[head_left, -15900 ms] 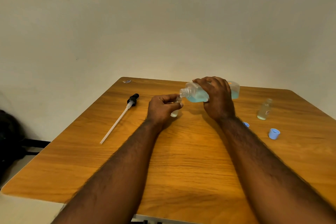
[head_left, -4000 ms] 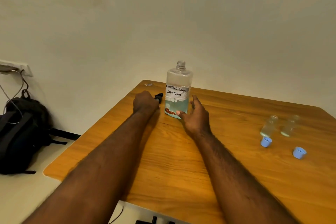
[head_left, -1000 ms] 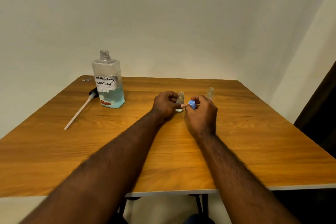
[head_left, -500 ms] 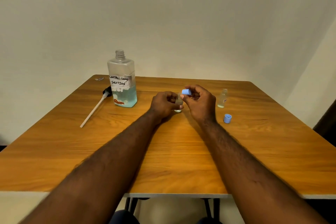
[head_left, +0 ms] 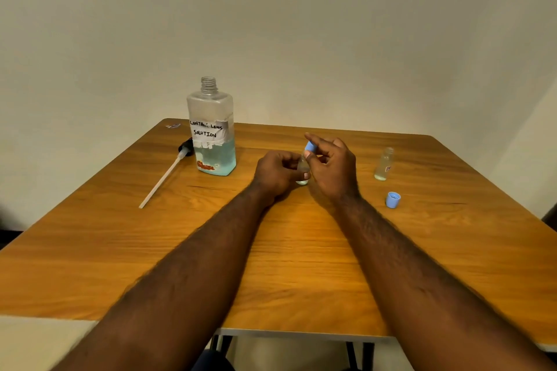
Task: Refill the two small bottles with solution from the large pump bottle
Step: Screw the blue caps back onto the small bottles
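**A:** What is the surface like, and the room?

**B:** It's a wooden worktop (head_left: 301, 265) with an orange-brown grain, a pale strip along its near edge and dark legs (head_left: 351, 352) below. A plain cream wall (head_left: 301, 24) stands behind it. A small scrap (head_left: 172, 126) lies at the far left corner.

**A:** Where do the task's things sit?

**B:** The big bottle (head_left: 212, 129) stands upright at the far left. Its neck is open, and pale blue liquid fills its lower part. Its handwritten label reads "contact lens solution". The pump (head_left: 164, 176) lies flat, with its black head just beside the bottle's left side and its white tube running toward the near left. At the far right the second bottle (head_left: 383, 164) stands upright and uncapped, with a little clear liquid at the bottom. The loose cap (head_left: 392, 200), which is blue, lies near it on the side closer to the person, with its open end showing.

**A:** And the hands?

**B:** Both forearms reach forward over the middle of the worktop, and the hands meet there. The left hand (head_left: 275, 173) rests low, its fingers (head_left: 286, 159) curled round the small bottle (head_left: 302, 170), whose base is at the wood. The right hand (head_left: 333, 169) is raised beside it. Its thumb and forefinger pinch the blue cap (head_left: 310, 147) at the top of that bottle, and the other fingers are loosely bent.

**A:** Is the cap seated?

**B:** I cannot tell. It looks tilted, and the fingers hide the neck.
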